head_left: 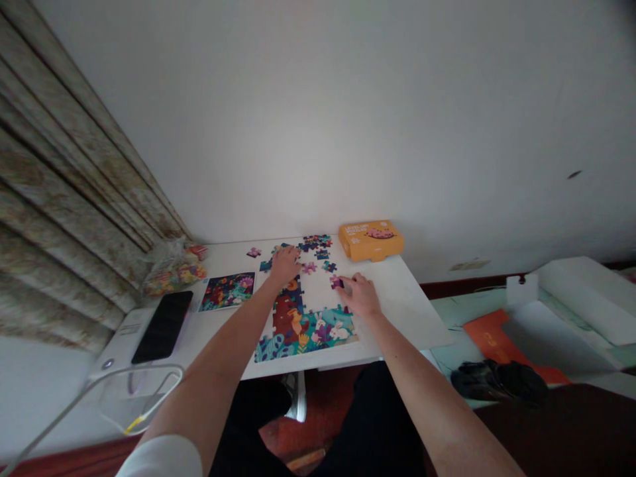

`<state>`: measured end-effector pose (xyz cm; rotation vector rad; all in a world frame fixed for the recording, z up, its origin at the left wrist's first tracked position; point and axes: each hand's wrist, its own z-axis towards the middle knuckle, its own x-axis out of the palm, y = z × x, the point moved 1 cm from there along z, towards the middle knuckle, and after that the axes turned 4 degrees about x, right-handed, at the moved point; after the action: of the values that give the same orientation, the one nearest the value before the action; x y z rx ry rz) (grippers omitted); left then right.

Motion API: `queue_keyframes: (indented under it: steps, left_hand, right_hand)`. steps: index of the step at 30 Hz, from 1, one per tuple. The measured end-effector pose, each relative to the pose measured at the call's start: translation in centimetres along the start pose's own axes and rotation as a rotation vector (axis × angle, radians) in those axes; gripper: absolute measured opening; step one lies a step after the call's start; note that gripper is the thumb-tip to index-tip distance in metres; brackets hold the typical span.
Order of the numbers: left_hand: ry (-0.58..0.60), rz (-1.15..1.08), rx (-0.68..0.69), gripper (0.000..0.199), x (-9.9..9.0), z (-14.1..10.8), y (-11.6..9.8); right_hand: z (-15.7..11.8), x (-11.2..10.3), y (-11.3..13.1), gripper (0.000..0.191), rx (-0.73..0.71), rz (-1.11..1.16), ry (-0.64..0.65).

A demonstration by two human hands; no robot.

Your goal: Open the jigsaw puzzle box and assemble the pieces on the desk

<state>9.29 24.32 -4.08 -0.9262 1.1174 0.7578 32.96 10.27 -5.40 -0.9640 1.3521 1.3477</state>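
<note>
A partly joined jigsaw puzzle [289,317] lies on the white table, with rabbits and plants along its lower edge and a column rising on the left. My left hand [285,265] rests palm down over the top of that column, fingers stretched out, hiding the pieces below. To the right of the column, my right hand [362,295] pinches a purple puzzle piece [336,282] between thumb and fingers, just above the rabbit section. Near the hands are a loose pink piece [309,267], a teal piece [329,266] and a dark cluster of pieces [317,241].
A yellow puzzle box [371,240] stands at the back right by the wall. On the left are a picture card [227,291], a black phone [163,327], a plastic bag [171,273] and a white cable [74,401]. An open white carton [561,331] sits right of the table.
</note>
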Motion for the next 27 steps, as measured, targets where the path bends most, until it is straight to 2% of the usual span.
queue_keyframes:
  steps: [5, 10, 18, 27]
  left_hand:
    - [0.248, 0.027, 0.037, 0.074, -0.7, 2.8, 2.4]
    - [0.331, 0.034, 0.063, 0.07, -0.9, 4.7, 3.3]
    - [0.32, 0.071, 0.086, 0.06, -1.1, 5.4, 3.6]
    - [0.243, 0.078, 0.115, 0.044, -2.5, 3.0, 3.2]
  right_hand:
    - [0.0, 0.2, -0.1, 0.039, 0.005, 0.013, -0.016]
    - [0.2, 0.2, -0.1, 0.037, 0.022, -0.006, -0.001]
    - [0.3, 0.1, -0.1, 0.039, 0.026, 0.001, 0.015]
    - [0.2, 0.2, -0.1, 0.038, 0.018, 0.008, -0.007]
